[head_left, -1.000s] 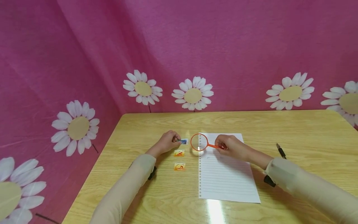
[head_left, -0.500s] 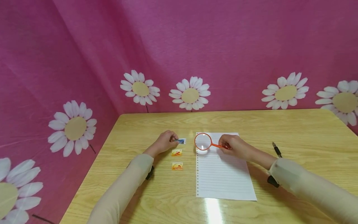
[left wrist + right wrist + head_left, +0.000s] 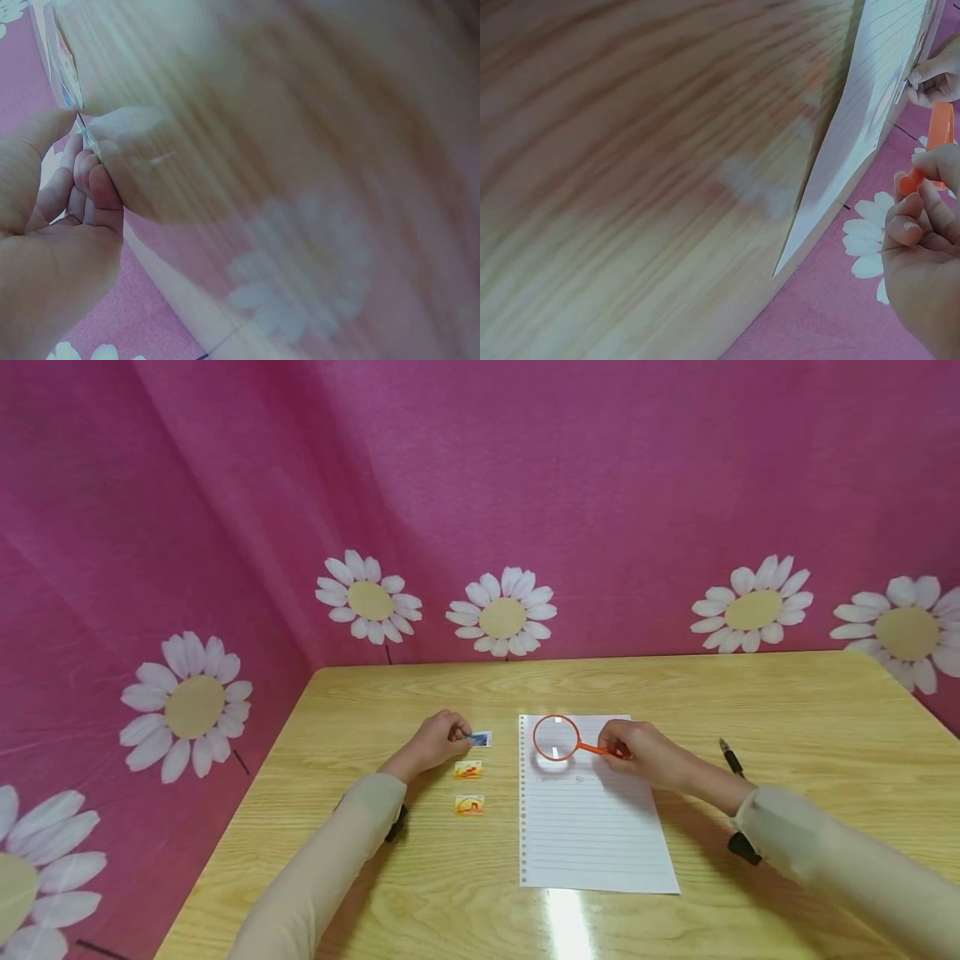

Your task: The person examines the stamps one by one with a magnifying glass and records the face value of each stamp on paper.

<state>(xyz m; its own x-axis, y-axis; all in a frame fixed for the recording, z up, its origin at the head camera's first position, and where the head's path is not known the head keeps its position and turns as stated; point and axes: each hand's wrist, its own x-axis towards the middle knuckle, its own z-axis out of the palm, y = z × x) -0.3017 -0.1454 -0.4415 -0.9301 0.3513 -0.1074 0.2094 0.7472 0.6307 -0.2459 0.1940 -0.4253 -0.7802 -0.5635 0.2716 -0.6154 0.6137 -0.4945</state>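
In the head view, my left hand (image 3: 437, 741) pinches the left edge of a small blue picture stamp (image 3: 482, 739) at the table's surface. In the left wrist view its thumb and fingers meet at a thin edge, seen side-on. Two yellow-and-red stamps (image 3: 468, 770) lie in a column nearer me. My right hand (image 3: 637, 750) grips the handle of an orange magnifying glass (image 3: 588, 747). Its round lens is above the upper left part of a lined sheet of paper (image 3: 592, 835), with faint writing below the lens. In the right wrist view the orange handle (image 3: 910, 182) sits between thumb and fingers.
A black pen (image 3: 731, 758) lies right of the paper, partly hidden by the right arm. The wooden table (image 3: 405, 902) meets a pink curtain (image 3: 600, 510) with printed daisies at the back and left. Light glares on the table near the front.
My right hand has moved right with the magnifying glass, from the paper's left edge to over the sheet. My left hand and the stamps keep their places; the head view has shifted slightly.
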